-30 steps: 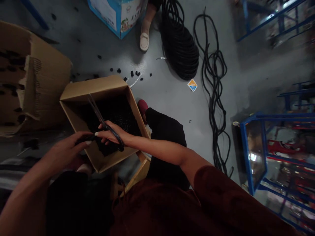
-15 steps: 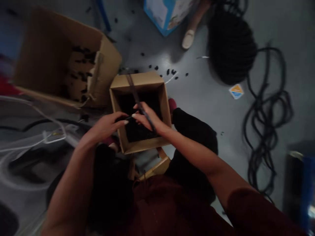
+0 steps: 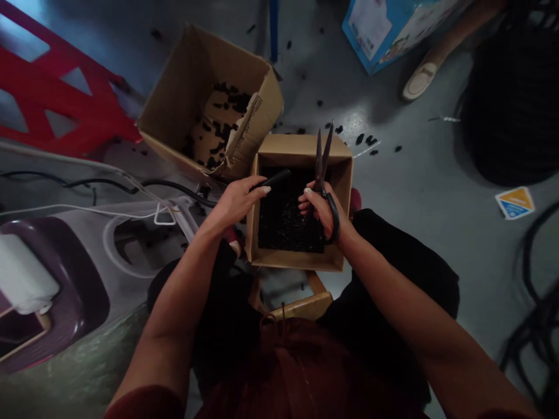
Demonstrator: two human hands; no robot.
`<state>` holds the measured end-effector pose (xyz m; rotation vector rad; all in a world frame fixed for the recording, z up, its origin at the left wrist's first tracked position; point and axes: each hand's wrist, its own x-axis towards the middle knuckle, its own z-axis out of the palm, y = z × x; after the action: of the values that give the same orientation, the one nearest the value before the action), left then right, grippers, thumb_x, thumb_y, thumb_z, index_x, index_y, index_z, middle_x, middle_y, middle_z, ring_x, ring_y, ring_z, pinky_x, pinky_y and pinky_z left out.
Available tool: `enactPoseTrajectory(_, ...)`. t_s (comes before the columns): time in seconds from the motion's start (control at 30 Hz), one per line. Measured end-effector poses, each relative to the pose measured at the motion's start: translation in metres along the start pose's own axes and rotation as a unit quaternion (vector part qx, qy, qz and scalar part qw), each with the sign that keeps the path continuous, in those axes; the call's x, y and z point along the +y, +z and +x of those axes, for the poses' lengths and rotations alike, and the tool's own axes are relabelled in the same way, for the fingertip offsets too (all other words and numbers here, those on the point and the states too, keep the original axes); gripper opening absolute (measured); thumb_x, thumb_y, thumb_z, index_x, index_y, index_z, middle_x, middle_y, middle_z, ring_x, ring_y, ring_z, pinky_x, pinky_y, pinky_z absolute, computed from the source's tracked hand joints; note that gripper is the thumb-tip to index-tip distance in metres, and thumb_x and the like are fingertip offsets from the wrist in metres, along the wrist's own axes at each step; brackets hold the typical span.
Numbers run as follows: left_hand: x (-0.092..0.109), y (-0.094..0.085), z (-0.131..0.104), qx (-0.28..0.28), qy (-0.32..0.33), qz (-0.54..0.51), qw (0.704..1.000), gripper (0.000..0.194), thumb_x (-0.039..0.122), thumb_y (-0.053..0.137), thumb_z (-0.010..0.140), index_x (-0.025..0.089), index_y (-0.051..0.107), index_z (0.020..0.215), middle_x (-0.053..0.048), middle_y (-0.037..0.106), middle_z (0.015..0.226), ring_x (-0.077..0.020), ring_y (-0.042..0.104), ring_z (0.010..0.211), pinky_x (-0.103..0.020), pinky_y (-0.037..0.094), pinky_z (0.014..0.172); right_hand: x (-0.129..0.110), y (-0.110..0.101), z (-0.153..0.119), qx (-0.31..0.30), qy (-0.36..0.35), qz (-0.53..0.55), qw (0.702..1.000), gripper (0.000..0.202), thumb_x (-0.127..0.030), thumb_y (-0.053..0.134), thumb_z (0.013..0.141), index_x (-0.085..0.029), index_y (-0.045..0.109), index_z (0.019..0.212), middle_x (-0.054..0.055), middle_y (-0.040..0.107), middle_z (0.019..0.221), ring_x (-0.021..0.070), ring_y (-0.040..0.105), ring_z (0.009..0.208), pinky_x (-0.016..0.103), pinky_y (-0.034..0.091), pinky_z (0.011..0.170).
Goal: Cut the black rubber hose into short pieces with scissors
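My left hand (image 3: 244,198) reaches over the left edge of a small cardboard box (image 3: 301,144). Its thumb and fingers pinch a short black ribbed piece (image 3: 278,177) that points to the upper right; whether it is tube or cord I cannot tell. A pair of black-handled scissors (image 3: 323,154) is in my right hand (image 3: 322,208), with a handle loop around the hand. The slightly parted blades point away from me, apart from the black piece. Dark pieces with thin glints (image 3: 288,224) fill the box below both hands.
A larger open carton (image 3: 168,116) with scattered black bits stands at upper left. Beyond it is a red plastic frame (image 3: 78,99). A black cable (image 3: 174,186) runs in from the left. Another person's shoe (image 3: 419,81) is near a blue box (image 3: 367,35); a black coil (image 3: 510,116) lies right.
My hands have moved apart, and the scissors have swung from lying across my right hand to pointing forward. The black piece stays in my left hand. The view has shifted left.
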<state>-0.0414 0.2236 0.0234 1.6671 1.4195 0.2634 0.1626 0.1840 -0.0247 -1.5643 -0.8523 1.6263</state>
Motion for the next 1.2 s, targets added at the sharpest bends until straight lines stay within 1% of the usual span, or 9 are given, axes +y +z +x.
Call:
enactPoseTrajectory(0.07,-0.001,-0.004,-0.001,0.022,0.003,-0.012,1.0,0.035,0.036,0.045,0.086,0.014,0.065,0.105,-0.003,0.067,0.091,-0.0139,0.058,0.081,-0.025,0.044,0.079,0.006,0.005,-0.006,-0.02,0.001,-0.037,0.999,0.035,-0.048,0.054,0.078,-0.023,0.042,0.1,-0.001,0.057,0.083,0.0123,0.058,0.069,0.028,0.048,0.064)
enactPoseTrajectory(0.2,-0.006,-0.01,-0.001,0.048,0.01,-0.026,0.998,0.033,0.034,0.044,0.086,0.014,0.065,0.103,-0.002,0.067,0.086,-0.0129,0.057,0.077,-0.024,0.044,0.076,0.019,0.014,-0.023,-0.089,-0.008,-0.145,0.985,0.037,-0.05,0.053,0.081,-0.022,0.045,0.104,0.001,0.058,0.085,0.0149,0.059,0.074,0.032,0.048,0.07)
enactPoseTrajectory(0.33,-0.008,-0.012,0.0,0.06,0.008,-0.018,0.998,0.033,0.033,0.044,0.086,0.014,0.065,0.103,-0.003,0.067,0.087,-0.0132,0.058,0.079,-0.024,0.044,0.078,0.023,0.017,-0.031,-0.129,-0.008,-0.183,0.975,0.039,-0.052,0.05,0.083,-0.021,0.045,0.106,0.002,0.057,0.09,0.015,0.057,0.075,0.033,0.047,0.073)
enactPoseTrajectory(0.47,-0.007,-0.013,0.0,0.04,0.007,-0.021,0.999,0.038,0.034,0.043,0.087,0.014,0.063,0.113,-0.003,0.067,0.091,-0.014,0.058,0.081,-0.026,0.045,0.079,0.016,0.016,-0.03,-0.132,-0.008,-0.192,0.972,0.038,-0.051,0.05,0.083,-0.021,0.045,0.107,0.002,0.057,0.09,0.0155,0.057,0.075,0.033,0.047,0.073)
enactPoseTrajectory(0.57,-0.007,-0.012,0.001,0.019,0.018,-0.018,1.0,0.041,0.033,0.042,0.088,0.015,0.059,0.121,-0.004,0.067,0.101,-0.0147,0.059,0.087,-0.027,0.045,0.084,0.012,0.015,-0.029,-0.137,-0.009,-0.206,0.969,0.037,-0.048,0.051,0.083,-0.021,0.044,0.107,0.002,0.058,0.089,0.016,0.058,0.075,0.034,0.046,0.074)
enactPoseTrajectory(0.67,-0.006,-0.011,0.002,0.007,0.025,-0.008,1.0,0.04,0.03,0.042,0.087,0.016,0.059,0.121,-0.004,0.066,0.112,-0.0164,0.059,0.099,-0.028,0.043,0.092,0.011,0.013,-0.029,-0.144,-0.01,-0.216,0.966,0.036,-0.046,0.052,0.083,-0.021,0.045,0.109,0.002,0.058,0.09,0.016,0.058,0.075,0.034,0.046,0.074)
enactPoseTrajectory(0.8,-0.004,-0.01,0.004,-0.011,0.026,-0.002,1.0,0.04,0.03,0.042,0.088,0.017,0.06,0.121,-0.004,0.064,0.119,-0.0177,0.056,0.109,-0.03,0.039,0.1,0.012,0.011,-0.029,-0.15,-0.01,-0.216,0.965,0.037,-0.046,0.052,0.083,-0.021,0.045,0.109,0.002,0.058,0.09,0.0159,0.059,0.075,0.033,0.046,0.074)
enactPoseTrajectory(1.0,-0.001,-0.009,0.003,-0.025,0.017,0.003,1.0,0.042,0.03,0.042,0.088,0.016,0.058,0.124,-0.005,0.061,0.126,-0.0181,0.055,0.115,-0.031,0.037,0.104,0.013,0.01,-0.028,-0.146,-0.006,-0.214,0.966,0.038,-0.047,0.051,0.083,-0.021,0.045,0.109,0.002,0.057,0.088,0.0156,0.058,0.074,0.033,0.046,0.073)
enactPoseTrajectory(1.2,-0.006,-0.009,0.004,-0.047,0.028,0.02,0.998,0.041,0.032,0.042,0.088,0.018,0.059,0.123,-0.003,0.063,0.123,-0.0182,0.056,0.112,-0.031,0.039,0.102,0.013,0.007,-0.026,-0.155,-0.021,-0.242,0.958,0.037,-0.048,0.05,0.084,-0.021,0.046,0.109,0.003,0.059,0.09,0.0166,0.058,0.075,0.034,0.045,0.073)
